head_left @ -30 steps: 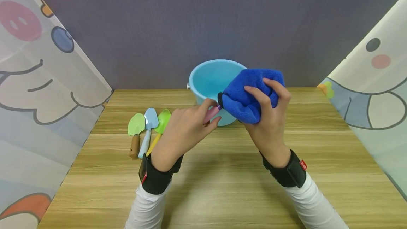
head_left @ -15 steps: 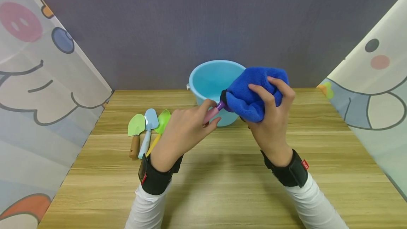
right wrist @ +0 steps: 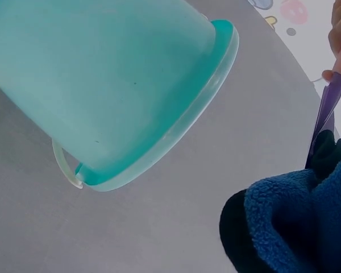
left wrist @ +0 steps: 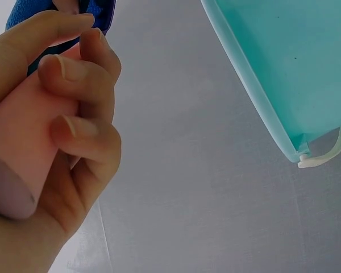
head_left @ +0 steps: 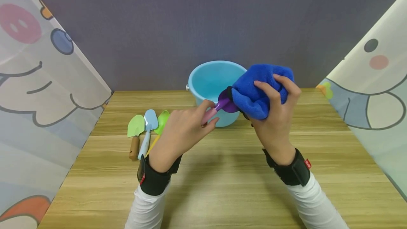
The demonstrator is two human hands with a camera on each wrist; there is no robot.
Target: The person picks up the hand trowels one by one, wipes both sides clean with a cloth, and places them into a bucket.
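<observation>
My left hand (head_left: 181, 130) grips the pink handle of a small trowel (head_left: 221, 104), with its fingers curled round it in the left wrist view. The trowel's purple neck and the base of its blade show. Over the rest of the blade lies a fluffy blue cloth (head_left: 254, 87) with a black edge, folded round it and hiding the tip. My right hand (head_left: 275, 123) holds this cloth, two fingers pressing on top. Both are raised in front of the light blue bucket (head_left: 229, 120), overlapping its right side in the head view.
On the wooden table (head_left: 222, 186) at left lie three more trowels: a green one with a brown handle (head_left: 134, 147), a light blue one (head_left: 151, 118) and a green one with a yellow handle (head_left: 163, 119). A grey wall (head_left: 159, 27) stands behind.
My right hand and the cloth have slid right and slightly up along the trowel, baring its purple neck and part of the blade. My left hand has stayed nearly still.
</observation>
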